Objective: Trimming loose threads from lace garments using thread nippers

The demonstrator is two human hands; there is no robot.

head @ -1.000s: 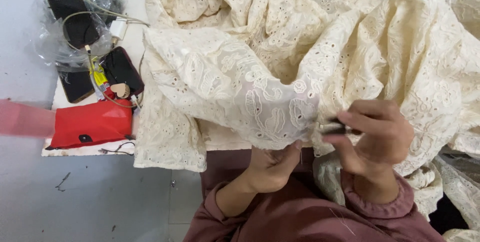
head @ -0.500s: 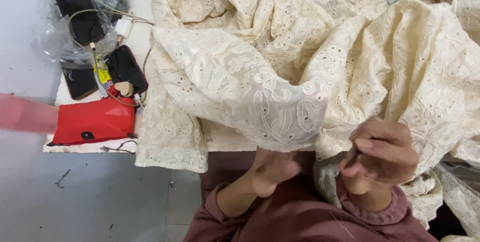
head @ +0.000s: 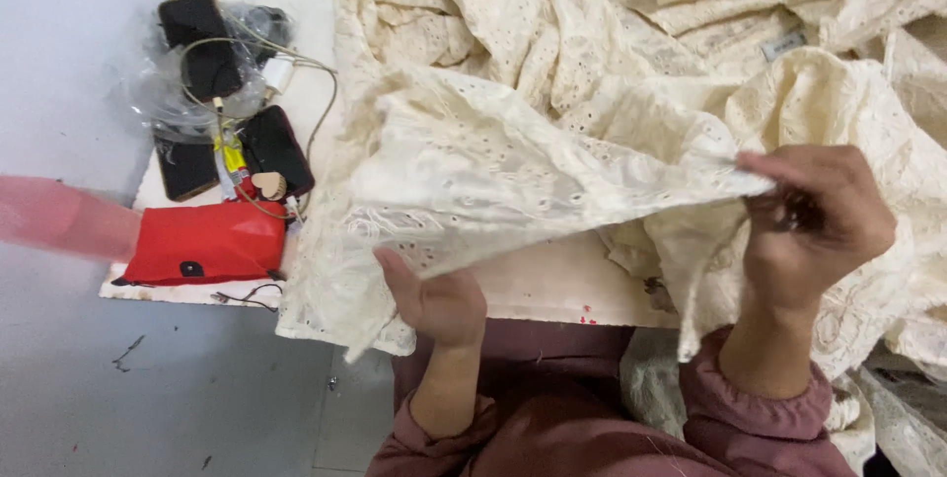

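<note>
At the near edge of the table [head: 552, 294], centre of my view: one stretch of cream eyelet fabric [head: 513, 166], held taut between both hands.

Item 1. Left hand [head: 434, 299]: under the lower hem of the stretched panel, fingers curled up into the cloth, thumb on the underside. It grips the edge; how tightly, I cannot tell, as the cloth hides the fingertips.

Item 2. Right hand [head: 814, 225]: raised to the right, thumb and fingers pinched on the panel's far corner. Something dark shows between the fingers; too small for me to identify.

Item 3. Fabric heap [head: 691, 33]: same cream cloth, bunched across the upper and right parts of the table, running off the frame at top and right. A small grey label [head: 786, 45] lies on it.

Item 4. Edges and room: the table's left edge and near edge both show. The panel's left hem overhangs the near edge. A bare strip of tabletop sits between the hands, below the stretched cloth.

Item 5. Left end of table: red pouch [head: 202, 240] at the corner, two dark phones [head: 202, 43] with cables [head: 296, 73] and clear plastic wrap [head: 158, 92] behind it, well apart from the hands.

Item 6. Floor [head: 148, 388]: grey, scuffed, beside the table on the left.
</note>
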